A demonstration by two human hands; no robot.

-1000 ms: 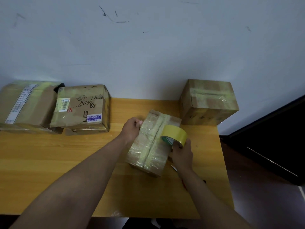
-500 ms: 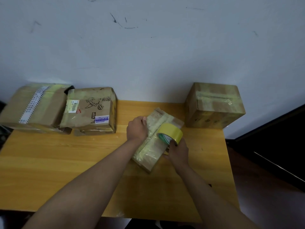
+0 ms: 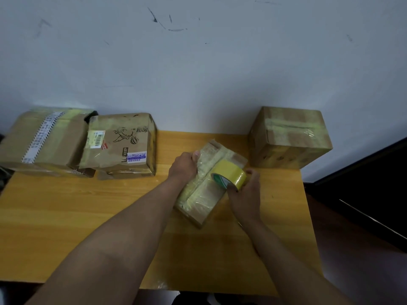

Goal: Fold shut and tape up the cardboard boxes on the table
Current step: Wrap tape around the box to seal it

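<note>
Small box (image 3: 207, 183): lies slantwise on the tabletop (image 3: 88, 216) between the two hands, flaps already folded down and its top crossed by pale tape; it sits toward the right of centre, near the person, well apart from the other boxes.
Left fingers (image 3: 195, 155): curled over the far left edge of the small box, apparently pinning it so it cannot slide or turn while tape is drawn.
Left hand (image 3: 184, 166): rests against the box's left side, forearm reaching in from the lower left.
Right fingers (image 3: 251, 172): clamped around the tape roll (image 3: 229, 176), thumb side under it, the rest wrapped over its far side.
Right hand (image 3: 244, 194): holds the roll on edge over the box's right side, touching or just above the top; which one is unclear. The position suits laying another strip.
Tape end: not discernible.
Large right box (image 3: 290, 137): taped shut, standing at the back right corner against the wall (image 3: 198, 73).
Printed box (image 3: 120, 144): back left, closed, stickers on top.
Far-left box (image 3: 44, 139): touching the printed box, striped label along its top.
Progress: likely finishing the seal on the small box.
</note>
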